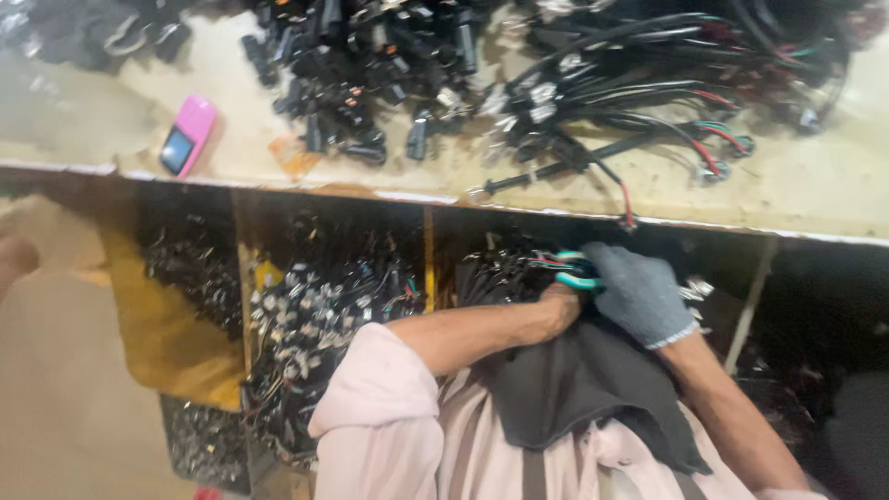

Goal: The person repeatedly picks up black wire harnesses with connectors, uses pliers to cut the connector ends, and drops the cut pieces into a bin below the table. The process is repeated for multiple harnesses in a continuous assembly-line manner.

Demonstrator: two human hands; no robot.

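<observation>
Hands [639, 292] clutch teal-handled pliers [576, 270] beneath workbench [815, 190] strewn with wire harnesses [639, 93].

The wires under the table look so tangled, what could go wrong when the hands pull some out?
The right hand in a grey glove and the left hand reach into tangled wire bundles; tugging may snag others. A wire hangs over the table edge and might catch. The pink device near the edge could be knocked off.

connectors [356, 69] left of wire harnesses [639, 79], on bench [815, 185]
</observation>
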